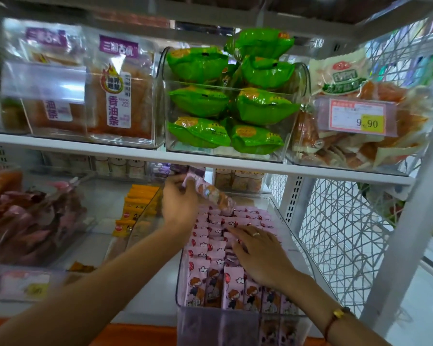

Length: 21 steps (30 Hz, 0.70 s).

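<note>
Packed upright in the clear bin on the lower shelf, pink snack packets fill neat rows. Your right hand lies spread on them, probably steadying the rows, while your left hand pinches a spare packet above the bin's rear.

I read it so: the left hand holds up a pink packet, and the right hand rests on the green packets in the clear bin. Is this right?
Not quite. The right hand rests on pink packets in the clear bin, not green, as the head view shows. The left hand does hold up a pink packet.
</note>
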### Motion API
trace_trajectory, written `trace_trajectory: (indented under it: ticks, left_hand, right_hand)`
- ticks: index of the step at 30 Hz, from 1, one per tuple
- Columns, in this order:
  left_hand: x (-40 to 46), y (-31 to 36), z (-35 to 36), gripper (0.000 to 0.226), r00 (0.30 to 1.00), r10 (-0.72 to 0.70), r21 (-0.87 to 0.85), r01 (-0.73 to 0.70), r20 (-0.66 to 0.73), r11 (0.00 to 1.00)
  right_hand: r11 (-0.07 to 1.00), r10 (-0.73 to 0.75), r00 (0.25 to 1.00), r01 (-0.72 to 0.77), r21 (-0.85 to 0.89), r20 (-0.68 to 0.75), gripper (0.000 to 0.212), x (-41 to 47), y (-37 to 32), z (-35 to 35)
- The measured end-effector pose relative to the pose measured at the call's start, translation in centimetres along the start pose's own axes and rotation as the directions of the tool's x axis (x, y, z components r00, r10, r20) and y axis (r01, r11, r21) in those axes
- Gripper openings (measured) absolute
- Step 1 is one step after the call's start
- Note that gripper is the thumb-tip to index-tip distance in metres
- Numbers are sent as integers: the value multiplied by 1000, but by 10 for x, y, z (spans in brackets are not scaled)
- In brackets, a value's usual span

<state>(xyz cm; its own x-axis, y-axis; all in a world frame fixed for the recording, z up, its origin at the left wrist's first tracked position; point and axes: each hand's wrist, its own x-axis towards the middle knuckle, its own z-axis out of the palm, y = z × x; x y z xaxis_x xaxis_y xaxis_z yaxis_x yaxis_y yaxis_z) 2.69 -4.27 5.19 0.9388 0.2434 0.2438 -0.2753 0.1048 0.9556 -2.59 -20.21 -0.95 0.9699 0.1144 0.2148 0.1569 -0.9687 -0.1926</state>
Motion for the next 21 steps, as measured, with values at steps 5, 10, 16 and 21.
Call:
trace_trajectory:
  ticks: [5, 10, 16, 21]
  left_hand:
    - [-48, 11, -36, 22, 965, 244, 99, -254, 98, 962]
    - [-80, 25, -56, 25, 915, 363, 140, -389, 179, 911]
    - [-87, 27, -63, 16, 889, 378, 48, -403, 260, 914]
    - [-88, 20, -65, 20, 877, 341, 26, -371, 339, 928]
  right_hand:
    - [934, 15, 989, 38, 355, -145, 27, -6, -14, -19]
    - [641, 101, 942, 184, 745, -320, 20, -42, -51, -44]
    - [698, -72, 973, 206, 686, -219, 32, -67, -83, -44]
    - [548, 78, 979, 115, 829, -187, 30, -61, -79, -38]
